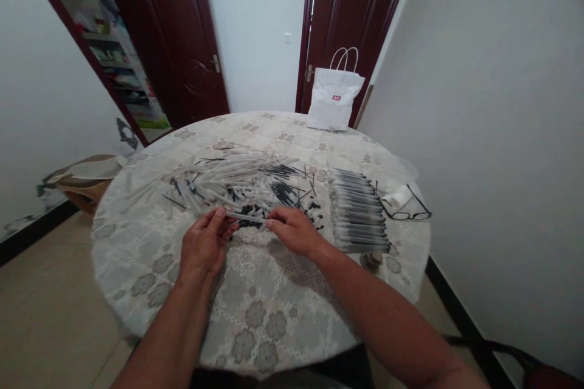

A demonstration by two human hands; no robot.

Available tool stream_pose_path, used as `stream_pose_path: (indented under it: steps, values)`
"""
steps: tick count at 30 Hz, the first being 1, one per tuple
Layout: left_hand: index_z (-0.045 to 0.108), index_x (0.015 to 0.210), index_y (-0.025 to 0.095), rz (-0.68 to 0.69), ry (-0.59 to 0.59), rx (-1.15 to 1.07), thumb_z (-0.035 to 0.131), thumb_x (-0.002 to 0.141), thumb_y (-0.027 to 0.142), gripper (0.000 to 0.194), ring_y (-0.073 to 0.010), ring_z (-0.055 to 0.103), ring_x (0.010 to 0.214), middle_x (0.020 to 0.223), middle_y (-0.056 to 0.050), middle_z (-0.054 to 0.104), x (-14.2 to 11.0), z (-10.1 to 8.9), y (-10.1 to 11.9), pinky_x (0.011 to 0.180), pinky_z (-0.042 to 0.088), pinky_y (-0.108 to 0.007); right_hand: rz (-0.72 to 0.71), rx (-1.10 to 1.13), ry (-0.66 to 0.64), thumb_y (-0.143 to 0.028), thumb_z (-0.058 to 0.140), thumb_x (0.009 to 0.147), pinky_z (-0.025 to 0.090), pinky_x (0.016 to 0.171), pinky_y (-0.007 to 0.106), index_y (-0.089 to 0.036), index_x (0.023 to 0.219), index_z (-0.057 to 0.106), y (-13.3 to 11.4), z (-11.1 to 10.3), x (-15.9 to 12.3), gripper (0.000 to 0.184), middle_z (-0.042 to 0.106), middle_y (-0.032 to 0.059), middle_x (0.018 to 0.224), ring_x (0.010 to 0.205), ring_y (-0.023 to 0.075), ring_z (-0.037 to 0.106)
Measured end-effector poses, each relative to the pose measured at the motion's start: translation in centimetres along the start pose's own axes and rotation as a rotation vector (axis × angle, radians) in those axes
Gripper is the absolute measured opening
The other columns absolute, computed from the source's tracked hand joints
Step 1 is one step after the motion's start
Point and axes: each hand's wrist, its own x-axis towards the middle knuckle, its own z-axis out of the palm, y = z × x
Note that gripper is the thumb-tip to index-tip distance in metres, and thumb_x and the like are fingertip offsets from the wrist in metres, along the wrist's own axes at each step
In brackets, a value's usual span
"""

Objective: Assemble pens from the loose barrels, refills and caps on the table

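My left hand (205, 243) and my right hand (292, 231) grip opposite ends of a slim translucent pen barrel (246, 217), held roughly level above the table. Fingers of both hands are closed around it; what the right fingertips cover is hidden. Just behind the barrel lie small black pen parts (250, 209) in a heap. Beyond them spreads a large loose pile of pale pen barrels (228, 169), with thin dark sticks that look like refills (283, 193) to its right. Right of my right hand, finished-looking pens with dark ends (358, 213) lie stacked side by side.
A patterned cloth (255, 316) covers the round table. Black-framed glasses (410, 216) and a crumpled white tissue (396, 197) lie at the right edge. Small dark round objects (371, 261) sit below the pen stack. A white paper bag (335, 100) stands at the back.
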Motion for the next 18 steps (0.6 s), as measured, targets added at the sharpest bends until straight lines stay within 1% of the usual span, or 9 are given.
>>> stream_pose_path:
  steps: [2,5,7,8,10,12,14,16,18]
  values:
    - [0.071,0.089,0.014,-0.009,-0.003,-0.010,0.084,0.072,0.025,0.024,-0.0129,0.069,0.067,0.079,-0.002,0.073,0.0,0.1,0.0,0.066,0.061,-0.026,0.102,0.120,-0.031,-0.028,0.063,0.088,0.037,0.058,0.023,-0.020,0.079,0.067,0.3,0.5,0.2,0.013,0.059,-0.0048,0.064,0.060,0.0121,0.052]
    - [0.071,0.089,0.013,0.001,-0.010,-0.038,0.084,0.071,0.025,0.024,-0.0128,0.070,0.067,0.081,-0.002,0.073,0.0,0.0,0.1,0.068,0.062,-0.027,0.249,0.330,-0.096,-0.030,0.059,0.090,0.032,0.049,0.023,-0.020,0.074,0.061,0.7,1.2,0.4,0.019,0.052,-0.0061,0.056,0.047,0.0103,0.043]
    - [0.071,0.089,0.014,0.006,-0.018,-0.037,0.084,0.071,0.024,0.024,-0.0133,0.070,0.069,0.083,-0.002,0.074,0.0,0.1,0.3,0.069,0.063,-0.028,0.257,0.352,-0.098,-0.030,0.057,0.091,0.032,0.049,0.023,-0.020,0.074,0.061,0.6,1.0,0.4,0.020,0.052,-0.0062,0.056,0.046,0.0100,0.042]
    - [0.071,0.089,0.014,0.008,-0.026,-0.029,0.084,0.070,0.024,0.025,-0.0138,0.071,0.070,0.085,-0.003,0.074,-0.1,0.2,0.4,0.069,0.063,-0.029,0.217,0.311,-0.089,-0.029,0.057,0.091,0.034,0.051,0.022,-0.020,0.076,0.062,0.5,0.7,0.4,0.019,0.054,-0.0059,0.057,0.048,0.0102,0.045]
    - [0.072,0.091,0.015,0.008,-0.070,0.009,0.085,0.070,0.026,0.027,-0.0155,0.072,0.075,0.090,-0.005,0.076,-0.5,0.6,0.8,0.071,0.063,-0.029,0.074,0.166,-0.063,-0.027,0.058,0.093,0.038,0.058,0.022,-0.020,0.082,0.066,0.0,-0.1,0.1,0.015,0.061,-0.0045,0.065,0.058,0.0111,0.053]
    - [0.073,0.094,0.015,-0.008,-0.155,0.085,0.086,0.071,0.029,0.030,-0.0184,0.074,0.080,0.094,-0.008,0.077,-1.2,1.3,1.2,0.073,0.063,-0.031,-0.083,-0.002,-0.037,-0.026,0.058,0.095,0.041,0.066,0.022,-0.021,0.092,0.069,-0.7,-0.9,-0.2,0.013,0.068,-0.0029,0.077,0.070,0.0126,0.060]
    - [0.074,0.097,0.014,-0.052,-0.274,0.185,0.087,0.071,0.033,0.035,-0.0223,0.075,0.084,0.096,-0.011,0.077,-1.7,2.0,1.6,0.076,0.063,-0.034,-0.198,-0.172,-0.007,-0.024,0.058,0.096,0.042,0.072,0.024,-0.023,0.098,0.070,-1.4,-1.6,-0.6,0.011,0.070,-0.0010,0.085,0.079,0.0144,0.062]
    - [0.074,0.098,0.014,-0.089,-0.373,0.286,0.089,0.069,0.038,0.041,-0.0265,0.076,0.085,0.095,-0.014,0.077,-1.8,2.5,2.0,0.076,0.063,-0.038,-0.267,-0.359,0.003,-0.022,0.061,0.096,0.043,0.078,0.026,-0.021,0.098,0.070,-1.9,-2.5,-0.9,0.009,0.069,0.0023,0.090,0.087,0.0171,0.063]
    - [0.075,0.098,0.014,-0.070,-0.419,0.392,0.088,0.068,0.045,0.045,-0.0298,0.076,0.085,0.095,-0.016,0.077,-1.2,2.3,2.4,0.074,0.062,-0.039,-0.295,-0.540,0.006,-0.021,0.065,0.093,0.044,0.083,0.029,-0.019,0.096,0.071,-2.0,-4.0,-1.1,0.007,0.068,0.0062,0.093,0.092,0.0202,0.062]
